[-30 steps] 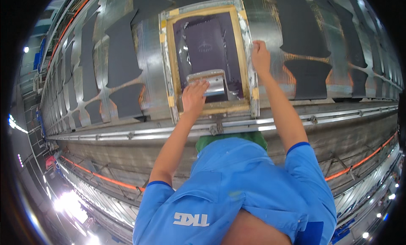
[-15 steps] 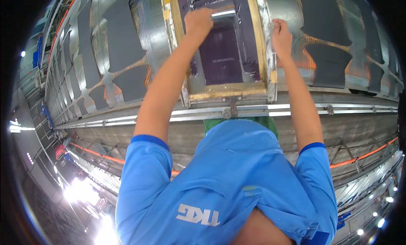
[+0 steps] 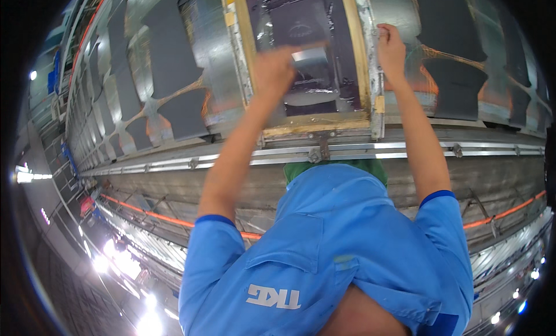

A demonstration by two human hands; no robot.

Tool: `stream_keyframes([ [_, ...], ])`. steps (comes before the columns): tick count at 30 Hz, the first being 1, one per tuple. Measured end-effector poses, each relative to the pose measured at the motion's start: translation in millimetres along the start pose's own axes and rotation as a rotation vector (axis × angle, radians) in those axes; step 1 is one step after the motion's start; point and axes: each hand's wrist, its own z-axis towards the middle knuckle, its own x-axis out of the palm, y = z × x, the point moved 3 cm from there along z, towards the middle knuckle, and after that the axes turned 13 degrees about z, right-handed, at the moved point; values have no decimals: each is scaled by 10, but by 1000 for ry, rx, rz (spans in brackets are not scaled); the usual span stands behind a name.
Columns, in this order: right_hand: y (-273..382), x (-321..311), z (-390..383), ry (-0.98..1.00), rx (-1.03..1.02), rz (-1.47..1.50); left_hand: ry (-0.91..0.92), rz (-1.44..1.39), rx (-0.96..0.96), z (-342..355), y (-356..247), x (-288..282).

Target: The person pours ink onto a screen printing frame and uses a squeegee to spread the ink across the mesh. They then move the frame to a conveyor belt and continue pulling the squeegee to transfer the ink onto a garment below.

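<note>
Before me lies a screen printing frame (image 3: 315, 126), its rim covered in yellowish tape, with dark purple mesh (image 3: 347, 64) inside. Wet, shiny ink streaks run along the mesh. My left hand (image 3: 275, 70), blurred by motion, is closed round a squeegee (image 3: 311, 54) that sits across the middle of the mesh. Its grip is partly hidden by my fingers, and a pale shiny strip shows along it. At the frame's right side my right hand (image 3: 392, 53) has its fingers curled in at the edge, gripping it.
A long metal printing table (image 3: 223, 92) stretches to both sides, with dark grey fabric pieces (image 3: 174, 37) laid along it and orange-brown ink marks between them. A metal rail (image 3: 405, 150) runs along its near edge, close to my body. An orange pipe (image 3: 156, 213) passes lower down.
My left hand has drawn the squeegee toward me, from the far part of the mesh to its middle. My right hand stays at the frame's right edge.
</note>
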Motion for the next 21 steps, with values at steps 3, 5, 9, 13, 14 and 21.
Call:
stream_keyframes([
  [3,11,-4,-30,23,44,-30,66,119,21,1019,527,99],
  [5,65,17,-60,51,95,-25,166,156,-55,1463,629,42],
  [9,76,5,-66,35,81,22,126,247,-123,1115,405,146],
  [13,24,-20,-13,3,50,17,-39,87,-18,145,28,198],
  [14,-4,-19,-10,-14,16,22,-41,61,-21,-15,-57,148],
  [21,37,-21,-9,8,134,24,7,46,-146,700,346,133],
])
